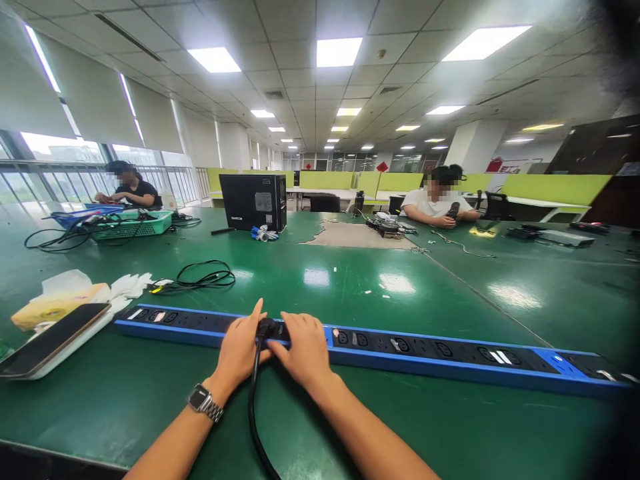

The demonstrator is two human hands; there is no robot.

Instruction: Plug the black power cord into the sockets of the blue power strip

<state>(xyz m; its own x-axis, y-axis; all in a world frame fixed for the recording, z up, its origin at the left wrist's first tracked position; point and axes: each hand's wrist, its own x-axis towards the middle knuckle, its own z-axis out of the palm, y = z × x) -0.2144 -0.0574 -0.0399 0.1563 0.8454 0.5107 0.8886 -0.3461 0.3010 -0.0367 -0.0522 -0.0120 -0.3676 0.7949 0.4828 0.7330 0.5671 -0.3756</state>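
A long blue power strip with a black socket face lies across the green table in front of me. At its left half, a black plug sits on the socket face between my hands, its thick black cord hanging toward me. My left hand, with a watch on its wrist, is closed about the left side of the plug, against the strip. My right hand grips the strip just right of the plug, thumb on the near side and fingers over the top. The plug's prongs are hidden.
At left lie a tissue pack, a black-topped tray-like object and a coiled black cable. Farther back stand a green basket and a black computer case. Two people sit across the table.
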